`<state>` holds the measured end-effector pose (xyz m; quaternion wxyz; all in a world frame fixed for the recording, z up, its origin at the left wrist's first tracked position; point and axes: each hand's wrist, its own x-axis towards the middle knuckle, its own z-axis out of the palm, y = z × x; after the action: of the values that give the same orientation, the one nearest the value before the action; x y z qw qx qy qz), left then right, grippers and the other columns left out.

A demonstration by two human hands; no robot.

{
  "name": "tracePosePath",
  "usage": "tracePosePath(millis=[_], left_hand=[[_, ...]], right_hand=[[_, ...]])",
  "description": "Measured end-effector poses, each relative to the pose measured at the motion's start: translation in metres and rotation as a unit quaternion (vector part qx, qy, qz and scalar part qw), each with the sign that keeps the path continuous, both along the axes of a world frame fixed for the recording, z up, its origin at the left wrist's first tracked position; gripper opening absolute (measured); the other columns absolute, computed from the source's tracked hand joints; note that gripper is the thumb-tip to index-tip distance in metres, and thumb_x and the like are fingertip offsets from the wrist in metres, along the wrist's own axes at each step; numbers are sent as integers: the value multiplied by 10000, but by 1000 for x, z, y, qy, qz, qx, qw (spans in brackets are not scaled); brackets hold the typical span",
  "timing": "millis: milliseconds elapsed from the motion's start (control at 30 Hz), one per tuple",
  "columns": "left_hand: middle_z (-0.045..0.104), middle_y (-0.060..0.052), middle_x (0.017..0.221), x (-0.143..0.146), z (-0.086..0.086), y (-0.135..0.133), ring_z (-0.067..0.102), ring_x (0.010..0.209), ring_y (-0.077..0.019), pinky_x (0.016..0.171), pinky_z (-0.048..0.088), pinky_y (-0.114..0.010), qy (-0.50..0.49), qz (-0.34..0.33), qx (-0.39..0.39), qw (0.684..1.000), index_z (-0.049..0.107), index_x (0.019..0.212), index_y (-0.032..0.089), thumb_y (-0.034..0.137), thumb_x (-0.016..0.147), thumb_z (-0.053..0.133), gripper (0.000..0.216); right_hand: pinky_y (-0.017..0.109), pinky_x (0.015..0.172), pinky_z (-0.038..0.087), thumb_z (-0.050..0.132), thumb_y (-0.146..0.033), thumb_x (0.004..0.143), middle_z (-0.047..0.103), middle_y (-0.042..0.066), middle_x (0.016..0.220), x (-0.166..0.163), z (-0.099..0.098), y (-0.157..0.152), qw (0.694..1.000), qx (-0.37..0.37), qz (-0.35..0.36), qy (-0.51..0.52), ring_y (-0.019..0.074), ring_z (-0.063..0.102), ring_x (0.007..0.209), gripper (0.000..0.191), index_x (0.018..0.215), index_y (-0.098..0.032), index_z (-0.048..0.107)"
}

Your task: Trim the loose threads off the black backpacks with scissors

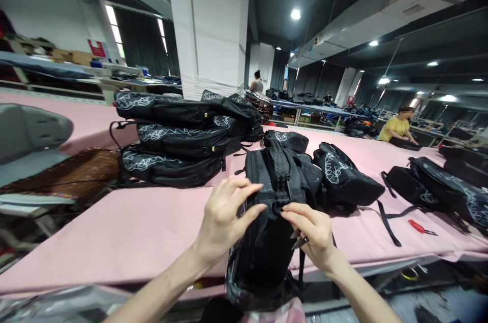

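Note:
A black backpack (pixel 272 247) stands on the pink table right before me, with a strap (pixel 282 168) running down its upper part to a dark buckle (pixel 280 205). To the left of this buckle is my left hand (pixel 229 208), thumb and fingers apart with nothing between them. My right hand (pixel 314 231) is closed, its thumb and forefinger pinched at the buckle's right edge. Small pointed metal blades, seemingly thread snips (pixel 300 240), stick out from under its curled fingers. Whether the fingertips also hold a thread or strap end is too small to tell.
Black backpacks with white scribble prints (pixel 179 135) are stacked at the left; others (pixel 343 178) lie to the right. Red-handled snips (pixel 419 226) rest on the pink table (pixel 152 231). A chair (pixel 30 135) stands left. A person in yellow (pixel 398 127) works across the table.

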<state>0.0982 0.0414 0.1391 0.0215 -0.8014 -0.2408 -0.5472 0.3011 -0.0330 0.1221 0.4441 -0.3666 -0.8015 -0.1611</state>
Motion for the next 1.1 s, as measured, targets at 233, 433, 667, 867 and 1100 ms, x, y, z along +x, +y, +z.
tracePosePath(millis=[233, 433, 667, 867, 1100], left_hand=[[629, -20, 788, 20, 19, 7, 571, 761, -135, 712, 454, -263, 15, -110, -107, 988, 615, 688, 177, 192, 803, 558, 129], [692, -31, 801, 13, 40, 9, 607, 685, -154, 631, 458, -258, -8, -115, -306, 945, 650, 876, 169, 316, 817, 490, 225], [660, -48, 789, 38, 88, -1, 592, 769, -167, 687, 449, -253, -53, -300, -561, 770, 642, 854, 124, 381, 672, 664, 317], [564, 14, 649, 66, 63, -32, 529, 616, -96, 609, 427, -209, -191, -353, -598, 694, 569, 828, 139, 412, 683, 669, 326], [351, 70, 380, 28, 80, 7, 339, 351, -83, 403, 260, -208, 83, -276, -521, 803, 587, 733, 145, 648, 692, 525, 508]], right_hand=[[265, 649, 483, 621, -260, 804, 615, 38, 856, -1, 39, 7, 979, -97, -126, 127, 160, 607, 740, 128, 914, -197, 605], [252, 589, 392, 614, -215, 781, 589, -3, 755, 3, 73, 17, 953, -186, -238, -15, 153, 573, 673, 30, 770, -204, 589], [222, 612, 385, 465, -75, 748, 572, 5, 786, 6, 50, 4, 974, -136, -170, 55, 134, 557, 687, 150, 800, -194, 541], [226, 598, 349, 537, -175, 806, 602, 22, 796, 39, 57, 37, 935, -81, -340, 53, 145, 568, 711, 70, 755, -190, 583], [231, 542, 285, 601, -353, 795, 643, 14, 768, 55, 94, 57, 907, -158, -390, 29, 148, 579, 696, 178, 698, -206, 624]])
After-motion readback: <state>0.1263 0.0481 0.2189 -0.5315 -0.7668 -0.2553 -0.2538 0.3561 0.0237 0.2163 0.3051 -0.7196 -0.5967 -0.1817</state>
